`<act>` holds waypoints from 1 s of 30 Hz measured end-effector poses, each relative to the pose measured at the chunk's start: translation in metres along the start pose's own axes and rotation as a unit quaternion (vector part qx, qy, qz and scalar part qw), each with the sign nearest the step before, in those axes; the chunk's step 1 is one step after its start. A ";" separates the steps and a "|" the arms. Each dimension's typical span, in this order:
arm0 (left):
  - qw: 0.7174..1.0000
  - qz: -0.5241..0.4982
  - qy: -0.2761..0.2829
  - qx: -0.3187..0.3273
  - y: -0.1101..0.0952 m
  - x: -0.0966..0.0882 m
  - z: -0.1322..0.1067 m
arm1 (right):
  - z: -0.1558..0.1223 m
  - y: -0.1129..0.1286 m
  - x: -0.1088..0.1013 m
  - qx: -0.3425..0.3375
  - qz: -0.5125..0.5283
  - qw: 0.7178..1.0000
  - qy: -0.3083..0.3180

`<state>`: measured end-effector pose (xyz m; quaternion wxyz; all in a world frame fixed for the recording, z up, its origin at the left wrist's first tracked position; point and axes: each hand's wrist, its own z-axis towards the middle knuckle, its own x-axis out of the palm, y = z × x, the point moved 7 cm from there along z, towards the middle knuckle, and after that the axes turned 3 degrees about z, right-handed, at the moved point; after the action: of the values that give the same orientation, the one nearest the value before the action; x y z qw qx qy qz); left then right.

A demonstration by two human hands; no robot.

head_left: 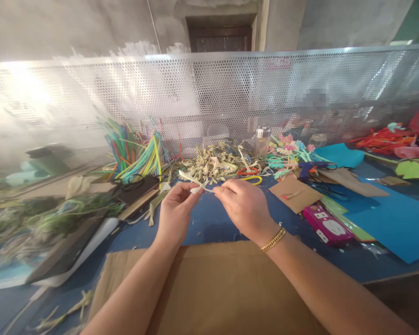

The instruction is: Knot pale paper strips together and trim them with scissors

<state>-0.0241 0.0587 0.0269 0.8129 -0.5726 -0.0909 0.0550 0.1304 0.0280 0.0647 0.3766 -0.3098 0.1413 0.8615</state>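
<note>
Both hands are raised over the blue table [212,218] and pinch one thin pale strip [195,182] between them. My left hand [176,207] grips it with thumb and forefinger near its left end. My right hand [244,204], with a gold bracelet [273,240] on the wrist, pinches the strip's right end. A heap of similar pale, dry strips [212,165] lies just behind the hands. A sheet of brown cardboard [209,288] lies under my forearms.
A perforated metal screen [209,93] walls off the back of the table. Coloured sticks [136,153] fan out at left, a metal cup [261,139] stands in the middle. A pink box [326,225], blue sheets [387,218] and paper flowers [288,156] lie at right.
</note>
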 end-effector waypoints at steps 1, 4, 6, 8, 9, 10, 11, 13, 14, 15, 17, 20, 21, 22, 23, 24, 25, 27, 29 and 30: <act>1.000 -0.002 0.001 0.003 -0.001 0.000 0.000 | 0.000 0.000 0.001 0.002 0.001 1.000 0.006; 1.000 -0.009 0.008 0.011 -0.002 0.001 0.000 | 0.001 0.000 0.003 -0.001 0.036 0.999 0.011; 1.000 -0.012 0.016 0.013 -0.002 0.001 0.000 | 0.002 0.000 0.003 -0.008 0.086 0.996 -0.003; 1.000 -0.012 0.024 0.009 -0.001 0.002 0.000 | 0.002 -0.002 0.001 -0.001 0.139 0.990 -0.028; 0.999 -0.011 0.031 0.005 0.000 0.003 0.000 | 0.002 -0.004 0.000 0.010 0.165 0.985 -0.040; 0.999 -0.010 0.042 0.000 0.001 0.004 0.000 | 0.002 -0.007 -0.001 0.026 0.191 0.980 -0.050; 0.998 -0.010 0.056 -0.005 0.002 0.006 -0.001 | 0.002 -0.011 -0.001 0.046 0.218 0.973 -0.057; 0.996 -0.015 0.089 -0.014 0.003 0.010 -0.002 | 0.001 -0.018 0.000 0.086 0.274 0.956 -0.067; 0.994 -0.021 0.102 -0.017 0.004 0.012 -0.003 | 0.001 -0.020 0.002 0.103 0.299 0.946 -0.068; 0.993 -0.030 0.111 -0.019 0.004 0.013 -0.004 | 0.000 -0.022 0.004 0.117 0.319 0.938 -0.069; 0.992 -0.052 0.114 -0.020 0.004 0.015 -0.004 | -0.001 -0.024 0.008 0.140 0.348 0.925 -0.066; 0.991 -0.076 0.105 -0.026 0.006 0.015 -0.004 | -0.003 -0.025 0.016 0.166 0.386 0.906 -0.053; 0.991 -0.079 0.103 -0.028 0.006 0.015 -0.003 | -0.004 -0.025 0.019 0.175 0.398 0.899 -0.050; 0.991 -0.079 0.101 -0.028 0.007 0.014 -0.003 | -0.005 -0.026 0.020 0.182 0.408 0.893 -0.049; 0.992 -0.078 0.098 -0.028 0.007 0.014 -0.003 | -0.005 -0.026 0.021 0.189 0.415 0.889 -0.050; 0.992 -0.074 0.094 -0.027 0.007 0.013 -0.003 | -0.005 -0.026 0.022 0.194 0.420 0.885 -0.054; 0.993 -0.070 0.090 -0.025 0.006 0.013 -0.003 | -0.006 -0.026 0.022 0.198 0.422 0.883 -0.057; 0.994 -0.067 0.085 -0.022 0.005 0.012 -0.003 | -0.005 -0.027 0.022 0.205 0.427 0.878 -0.063; 0.993 -0.073 0.092 -0.027 0.005 0.013 -0.005 | -0.005 -0.027 0.022 0.213 0.435 0.873 -0.064; 0.992 -0.079 0.097 -0.031 0.005 0.014 -0.005 | -0.005 -0.027 0.021 0.217 0.439 0.869 -0.065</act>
<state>-0.0093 0.0584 0.0212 0.8015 -0.5913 -0.0581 -0.0682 0.1412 0.0557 0.0467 0.0258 -0.0697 0.4218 0.9036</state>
